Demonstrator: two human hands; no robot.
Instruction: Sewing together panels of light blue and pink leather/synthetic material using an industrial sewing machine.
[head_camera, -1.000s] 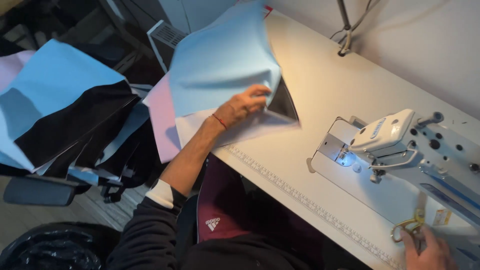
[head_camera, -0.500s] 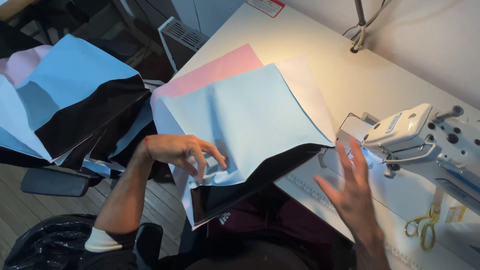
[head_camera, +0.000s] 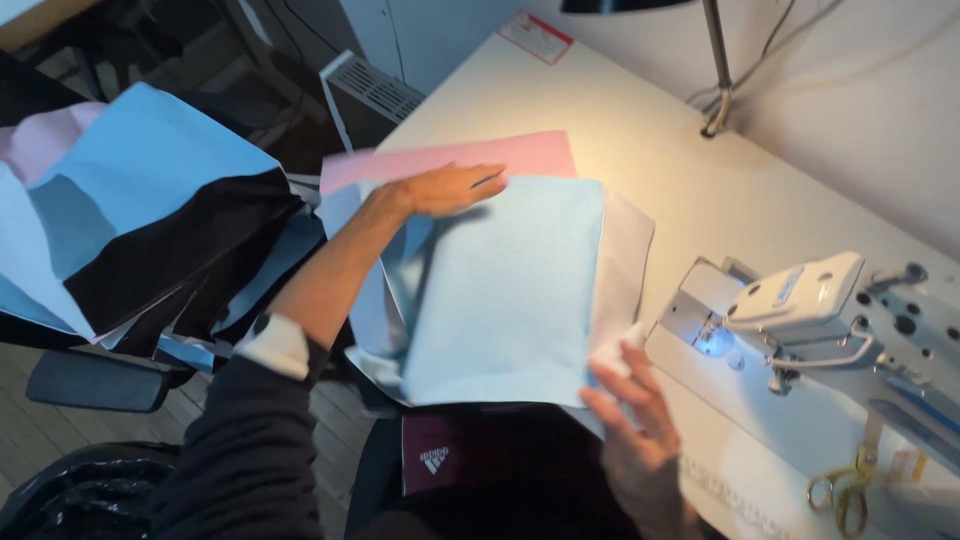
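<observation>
The left hand (head_camera: 452, 188) is lying flat, fingers together and outstretched, pressing the far edge of the light blue fabric panel (head_camera: 510, 290); the right hand (head_camera: 630, 420) is touching its near right corner with fingers spread, pinching nothing. The panel is resting on the white table (head_camera: 640, 130), topmost of three stacked pieces: blue, white (head_camera: 625, 240), pink (head_camera: 500, 155) (probably light, limp, apt to slide; best gripped by edges). One sewing machine (head_camera: 830, 310) is sitting nearby.
</observation>
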